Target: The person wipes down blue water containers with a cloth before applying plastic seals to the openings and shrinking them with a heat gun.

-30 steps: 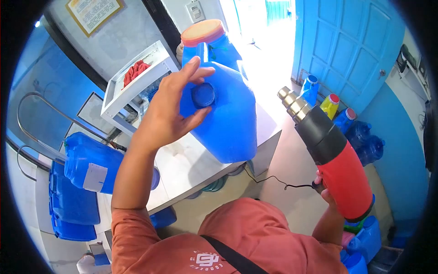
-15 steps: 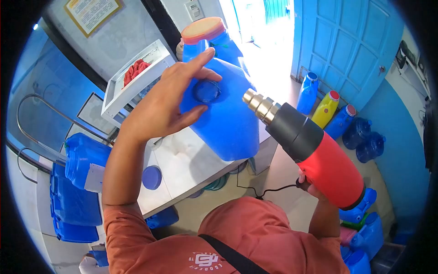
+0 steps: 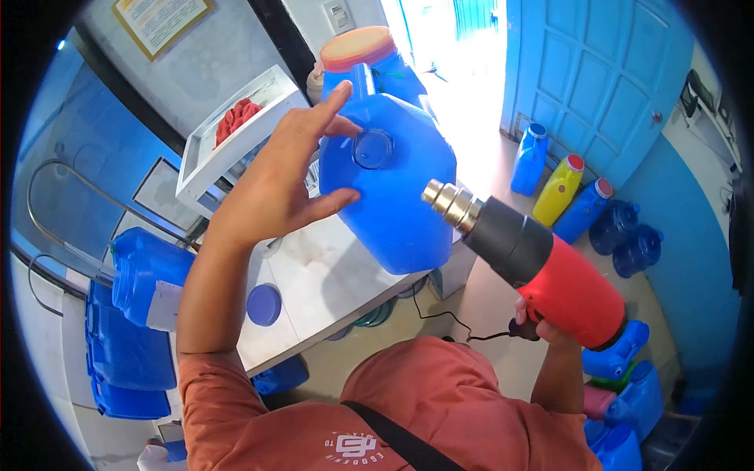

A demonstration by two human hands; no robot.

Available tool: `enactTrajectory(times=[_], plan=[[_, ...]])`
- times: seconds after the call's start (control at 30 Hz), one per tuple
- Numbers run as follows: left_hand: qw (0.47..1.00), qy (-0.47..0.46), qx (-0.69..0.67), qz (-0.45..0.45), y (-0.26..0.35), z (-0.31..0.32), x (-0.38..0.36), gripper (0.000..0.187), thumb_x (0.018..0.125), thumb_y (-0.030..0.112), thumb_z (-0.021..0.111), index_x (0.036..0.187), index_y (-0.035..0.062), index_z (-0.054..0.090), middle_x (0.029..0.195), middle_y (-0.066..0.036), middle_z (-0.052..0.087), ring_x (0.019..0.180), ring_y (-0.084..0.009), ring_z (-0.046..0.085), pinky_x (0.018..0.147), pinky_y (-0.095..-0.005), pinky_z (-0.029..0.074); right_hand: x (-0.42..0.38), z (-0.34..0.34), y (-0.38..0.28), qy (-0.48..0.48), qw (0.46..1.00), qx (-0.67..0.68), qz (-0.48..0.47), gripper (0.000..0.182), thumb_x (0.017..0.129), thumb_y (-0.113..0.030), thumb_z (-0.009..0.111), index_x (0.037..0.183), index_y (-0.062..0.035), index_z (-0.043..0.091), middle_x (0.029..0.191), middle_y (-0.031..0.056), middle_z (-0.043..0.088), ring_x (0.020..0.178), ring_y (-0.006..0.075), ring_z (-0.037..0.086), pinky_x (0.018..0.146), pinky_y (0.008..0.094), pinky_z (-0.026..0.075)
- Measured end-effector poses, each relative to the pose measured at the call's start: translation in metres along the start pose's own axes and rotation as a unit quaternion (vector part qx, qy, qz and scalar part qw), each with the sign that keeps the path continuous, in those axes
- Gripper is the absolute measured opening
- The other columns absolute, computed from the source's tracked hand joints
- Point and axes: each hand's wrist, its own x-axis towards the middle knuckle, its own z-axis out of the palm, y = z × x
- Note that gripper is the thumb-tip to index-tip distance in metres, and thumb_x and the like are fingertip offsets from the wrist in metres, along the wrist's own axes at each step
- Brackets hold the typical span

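A large blue jug (image 3: 400, 220) stands on the white counter (image 3: 310, 302), with a round blue cap (image 3: 372, 149) on its top. My left hand (image 3: 287, 169) is open beside the cap, thumb and fingers spread over the jug's left side. In my right hand (image 3: 542, 326) is a red and black heat gun (image 3: 577, 286), gripped by its handle. Its stepped metal nozzle (image 3: 452, 204) points left at the jug, a short gap from its right side. A loose dark-blue lid (image 3: 264, 304) lies on the counter near my left forearm.
Behind the jug stands a blue drum with an orange lid (image 3: 357, 47). A white tray (image 3: 267, 98) holds a red cloth (image 3: 238, 119). The gun's black cord (image 3: 448, 314) hangs below the counter edge. Several blue containers and a yellow jug (image 3: 559, 190) line the floor at right.
The jug and its cap have shifted slightly right in view. My left fingers have come off the cap's edge to its left. The heat gun has tilted a little and its nozzle sits lower.
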Motion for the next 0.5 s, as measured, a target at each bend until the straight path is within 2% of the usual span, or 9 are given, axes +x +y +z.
enactTrajectory(times=[0.07, 0.1, 0.17, 0.2, 0.27, 0.3, 0.37, 0.47, 0.5], plan=[[0.998, 0.007, -0.036, -0.041, -0.003, 0.002, -0.007, 0.112, 0.069, 0.017, 0.091, 0.157, 0.0031, 0.022, 0.117, -0.015, 0.063, 0.109, -0.026, 0.062, 0.1, -0.0419, 0.047, -0.005, -0.002, 0.012, -0.056, 0.998, 0.012, -0.026, 0.068, 0.088, -0.056, 0.07, 0.121, 0.0013, 0.055, 0.089, 0.0068, 0.064, 0.073, 0.0133, 0.064, 0.064, 0.0271, 0.052], [0.998, 0.007, -0.037, -0.041, -0.003, 0.004, -0.008, 0.112, 0.069, 0.017, 0.091, 0.157, 0.0031, 0.022, 0.117, -0.015, 0.063, 0.109, -0.026, 0.062, 0.1, -0.0419, 0.047, -0.004, -0.003, 0.019, -0.056, 0.998, 0.012, -0.025, 0.068, 0.088, -0.056, 0.07, 0.121, 0.0013, 0.055, 0.089, 0.0068, 0.064, 0.073, 0.0133, 0.064, 0.064, 0.0271, 0.052], [0.998, 0.043, -0.035, -0.032, -0.002, 0.007, -0.011, 0.112, 0.07, 0.019, 0.091, 0.157, 0.004, 0.022, 0.116, -0.014, 0.062, 0.107, -0.0251, 0.061, 0.098, -0.0407, 0.048, 0.0, -0.001, 0.026, -0.085, 0.987, -0.139, 0.007, 0.069, 0.088, -0.06, 0.067, 0.118, 0.001, 0.056, 0.085, 0.007, 0.064, 0.071, 0.014, 0.063, 0.065, 0.0276, 0.052], [0.998, 0.043, -0.036, -0.031, -0.003, 0.008, -0.011, 0.112, 0.07, 0.019, 0.091, 0.157, 0.004, 0.022, 0.116, -0.014, 0.062, 0.107, -0.0251, 0.061, 0.098, -0.0407, 0.048, 0.002, 0.003, 0.025, -0.085, 0.987, -0.14, 0.007, 0.069, 0.088, -0.06, 0.067, 0.118, 0.001, 0.056, 0.085, 0.007, 0.064, 0.071, 0.014, 0.063, 0.065, 0.0276, 0.052], [0.998, 0.06, -0.023, -0.025, -0.003, 0.01, -0.013, 0.111, 0.071, 0.018, 0.09, 0.157, 0.0053, 0.022, 0.119, -0.014, 0.061, 0.109, -0.0261, 0.061, 0.098, -0.0401, 0.048, 0.019, 0.025, 0.004, -0.042, 0.993, 0.109, -0.029, 0.069, 0.088, -0.064, 0.064, 0.112, 0.0006, 0.057, 0.08, 0.0072, 0.064, 0.07, 0.014, 0.063, 0.065, 0.0278, 0.051], [0.998, 0.06, -0.023, -0.026, -0.003, 0.011, -0.014, 0.111, 0.071, 0.018, 0.09, 0.157, 0.0053, 0.022, 0.119, -0.014, 0.061, 0.109, -0.0261, 0.061, 0.098, -0.0401, 0.048, 0.021, 0.025, 0.003, -0.042, 0.993, 0.109, -0.029, 0.069, 0.088, -0.064, 0.064, 0.112, 0.0006, 0.057, 0.08, 0.0072, 0.064, 0.07, 0.014, 0.063, 0.065, 0.0278, 0.051], [0.997, 0.06, -0.028, -0.028, -0.003, 0.011, -0.015, 0.112, 0.071, 0.018, 0.09, 0.157, 0.0068, 0.021, 0.124, -0.015, 0.06, 0.112, -0.0269, 0.059, 0.099, -0.0398, 0.048, 0.025, 0.023, 0.001, -0.028, 0.992, -0.025, -0.12, 0.062, 0.096, -0.061, 0.053, 0.105, -0.0001, 0.059, 0.075, 0.0073, 0.063, 0.067, 0.014, 0.062, 0.064, 0.0279, 0.05], [0.998, 0.054, -0.022, -0.03, 0.002, 0.009, -0.016, 0.112, 0.07, 0.014, 0.09, 0.158, 0.0072, 0.02, 0.129, -0.016, 0.059, 0.115, -0.0275, 0.058, 0.1, -0.0399, 0.047, 0.014, 0.014, 0.021, -0.01, 0.992, -0.003, -0.123, 0.052, 0.103, -0.05, 0.043, 0.1, -0.0006, 0.059, 0.073, 0.0076, 0.062, 0.065, 0.0145, 0.062, 0.064, 0.0275, 0.05], [0.998, 0.054, -0.021, -0.032, 0.004, 0.009, -0.015, 0.112, 0.07, 0.014, 0.09, 0.158, 0.0072, 0.02, 0.129, -0.016, 0.059, 0.115, -0.0275, 0.058, 0.1, -0.0399, 0.047, 0.012, 0.01, 0.022, -0.012, 0.992, -0.003, -0.123, 0.052, 0.103, -0.05, 0.043, 0.1, -0.0006, 0.059, 0.073, 0.0076, 0.062, 0.065, 0.0145, 0.062, 0.064, 0.0275, 0.05]])
